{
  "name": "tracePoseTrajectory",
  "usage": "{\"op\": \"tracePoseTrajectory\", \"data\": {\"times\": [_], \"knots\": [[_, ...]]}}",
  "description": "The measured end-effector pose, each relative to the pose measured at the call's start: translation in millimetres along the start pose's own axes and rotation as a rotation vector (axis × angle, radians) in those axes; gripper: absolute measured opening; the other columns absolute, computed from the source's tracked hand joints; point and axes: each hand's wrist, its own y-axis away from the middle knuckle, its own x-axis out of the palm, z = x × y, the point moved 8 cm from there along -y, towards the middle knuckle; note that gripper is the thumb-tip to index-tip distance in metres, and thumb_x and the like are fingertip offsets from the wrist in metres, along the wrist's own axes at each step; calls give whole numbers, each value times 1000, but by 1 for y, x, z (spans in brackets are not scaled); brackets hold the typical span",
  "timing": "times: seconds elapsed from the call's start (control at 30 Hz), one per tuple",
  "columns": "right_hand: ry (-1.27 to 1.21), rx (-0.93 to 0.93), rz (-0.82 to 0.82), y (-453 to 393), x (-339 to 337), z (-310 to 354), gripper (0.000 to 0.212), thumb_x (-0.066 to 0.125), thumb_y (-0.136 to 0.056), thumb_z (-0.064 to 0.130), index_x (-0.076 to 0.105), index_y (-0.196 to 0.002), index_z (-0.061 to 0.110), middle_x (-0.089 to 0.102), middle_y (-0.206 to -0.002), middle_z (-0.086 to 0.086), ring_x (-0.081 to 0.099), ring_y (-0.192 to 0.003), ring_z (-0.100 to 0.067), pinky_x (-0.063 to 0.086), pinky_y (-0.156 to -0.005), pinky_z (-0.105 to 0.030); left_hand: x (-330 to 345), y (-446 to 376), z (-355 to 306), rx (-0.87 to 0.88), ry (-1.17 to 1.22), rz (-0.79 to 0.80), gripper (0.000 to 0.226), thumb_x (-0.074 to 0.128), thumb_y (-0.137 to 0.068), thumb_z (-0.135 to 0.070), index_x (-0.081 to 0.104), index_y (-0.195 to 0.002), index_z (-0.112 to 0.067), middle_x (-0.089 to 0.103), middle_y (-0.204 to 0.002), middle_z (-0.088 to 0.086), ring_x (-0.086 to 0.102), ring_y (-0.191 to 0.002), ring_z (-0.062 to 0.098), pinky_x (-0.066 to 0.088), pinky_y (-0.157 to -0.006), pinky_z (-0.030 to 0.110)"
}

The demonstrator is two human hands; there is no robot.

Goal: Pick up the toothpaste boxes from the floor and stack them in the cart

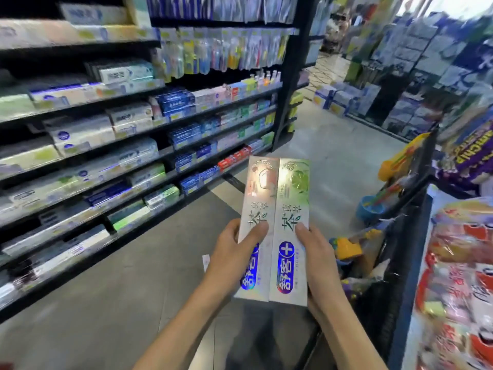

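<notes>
Silvery toothpaste boxes (274, 228) pinched in each hand's grip, left (234, 252), right (317, 260), beside black cart (408, 236).

silver peach-printed box (256, 209), silver lime-printed box (292, 209) (blue logos), grey floor (133, 276)

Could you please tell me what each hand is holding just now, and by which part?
The left hand grips the pink toothpaste box and the right hand the green toothpaste box, each at its lower half, thumb on the front.
</notes>
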Motion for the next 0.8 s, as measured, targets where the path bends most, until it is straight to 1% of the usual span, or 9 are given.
{"op": "tracePoseTrajectory", "data": {"times": [0.07,0.13,0.23,0.33,0.4,0.47,0.57,0.7,0.8], "knots": [[39,3,122,1,22,1,32,54,-102,33,60,-128,15,76,-108,-15,73,-95,-39,61,-81,-51,-17,14,-6,23,11,-93,65,76,-68,-64,62,-113,-20,79,-99,3,77,-88,26,61,-83,49],[31,19,236,6,43,-1,33,54,-100,34,60,-129,18,75,-110,-14,74,-95,-37,62,-77,-48,-35,32,-12,58,27,-193,66,77,-67,-65,63,-115,-21,78,-102,3,76,-92,26,58,-90,53],[52,40,396,21,72,-7,32,60,-96,32,62,-125,19,77,-107,-11,76,-90,-32,62,-68,-36,-57,71,-15,108,55,-351,68,76,-69,-63,64,-119,-18,78,-105,3,76,-95,26,59,-89,48],[93,61,581,46,101,-19,29,67,-94,20,63,-122,20,76,-111,-8,75,-95,-32,62,-73,-39,-80,125,-11,141,59,-576,68,75,-68,-64,66,-118,-19,78,-104,1,76,-94,24,57,-91,49],[126,75,699,71,123,-30,29,71,-92,14,63,-120,20,77,-110,-7,76,-92,-31,62,-70,-36,-94,167,-6,170,81,-705,63,76,-72,-59,66,-118,-17,78,-103,1,76,-93,24,58,-90,49],[146,93,823,104,144,-40,37,75,-85,17,62,-120,19,77,-109,-7,76,-92,-30,62,-70,-35,-109,213,-3,198,96,-837,57,76,-75,-53,67,-116,-15,78,-102,2,76,-92,23,59,-87,47],[144,132,1021,167,177,-55,49,77,-75,26,62,-120,17,77,-110,-7,76,-93,-30,62,-70,-34,-130,289,4,248,142,-1037,51,76,-75,-48,67,-113,-15,78,-102,3,75,-94,24,58,-90,51],[158,156,1248,259,214,-73,43,74,-78,20,63,-120,21,77,-109,-5,76,-91,-26,60,-67,-28,-146,395,20,299,169,-1255,46,80,-78,-48,68,-112,-18,78,-103,0,75,-96,20,58,-89,47],[190,195,1406,337,237,-92,52,74,-74,23,61,-124,22,77,-110,-4,76,-92,-28,61,-67,-31,-156,478,38,319,192,-1400,50,80,-77,-54,67,-113,-21,77,-106,-1,74,-98,20,56,-92,51]]}}
